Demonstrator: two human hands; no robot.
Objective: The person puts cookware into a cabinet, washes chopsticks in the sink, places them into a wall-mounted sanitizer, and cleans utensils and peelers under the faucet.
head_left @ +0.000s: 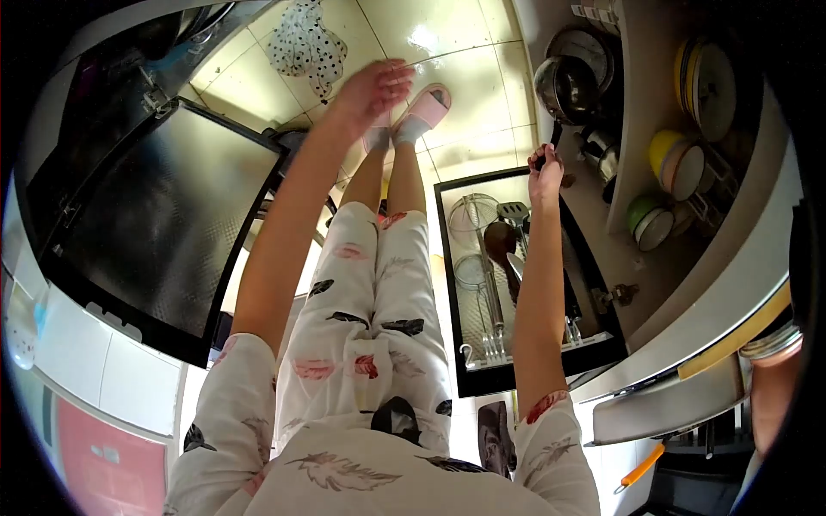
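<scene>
My right hand [545, 176] is closed around the black handle of a metal saucepan [564, 89]. The pan is tilted inside the open cabinet on the right, in front of a round metal lid or plate [588, 53]. My left hand [379, 89] is held out over the floor near my feet. Its fingers are loosely bent, with nothing visible in them. Under my right forearm, the open cabinet door [588, 258] carries hanging utensils: a wire strainer [472, 212], a slotted turner [514, 211] and a brown ladle [500, 245].
Plates [716, 90], a yellow bowl [680, 163] and a green bowl [650, 222] stand inside the right cabinet. Another dark cabinet door [163, 232] stands open at left. A polka-dot cloth [307, 45] lies on the tiled floor. An orange-handled tool [642, 467] is at lower right.
</scene>
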